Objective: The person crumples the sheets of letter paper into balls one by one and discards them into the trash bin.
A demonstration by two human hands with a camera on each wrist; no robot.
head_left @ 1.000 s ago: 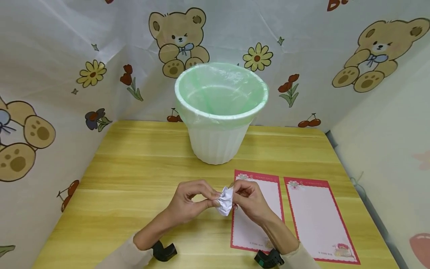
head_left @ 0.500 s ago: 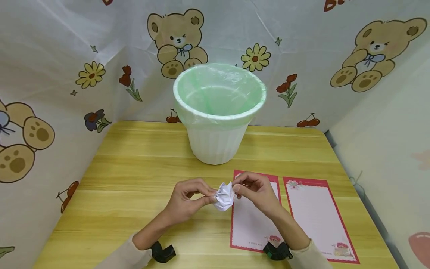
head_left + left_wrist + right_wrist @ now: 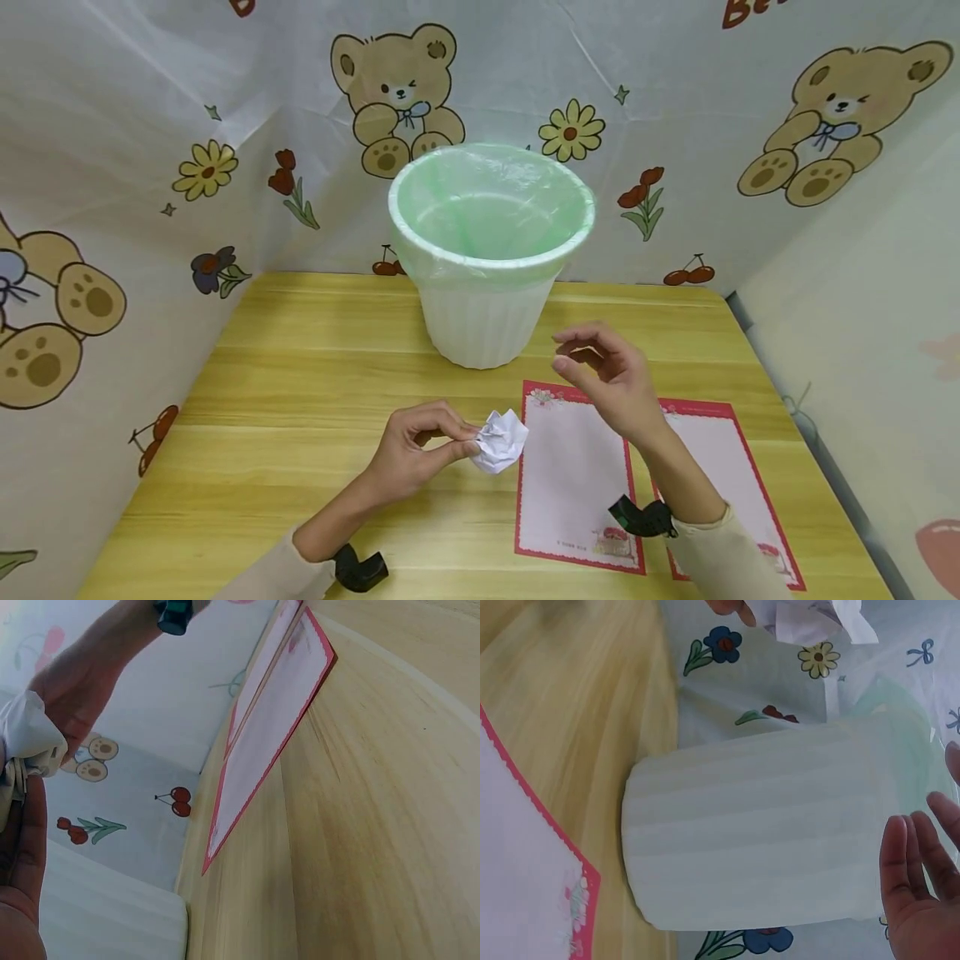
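Observation:
A crumpled white sheet of paper is pinched between the thumb and fingers of my left hand, above the table. In the left wrist view the crumpled paper shows at the left edge, partly cut off. My right hand is raised apart from it, over the top of the near sheet, fingers loosely bent and holding nothing. The right wrist view shows those fingers spread, with the bin behind them. A white bin with a pale green liner stands upright behind both hands.
Two red-bordered paper sheets lie flat on the right of the wooden table: a near sheet and a right sheet, partly covered by my right arm. A bear-patterned cloth hangs behind the table.
My right hand has let go of the crumpled paper and moved up and to the right, away from it. My left hand still pinches the paper in nearly the same place.

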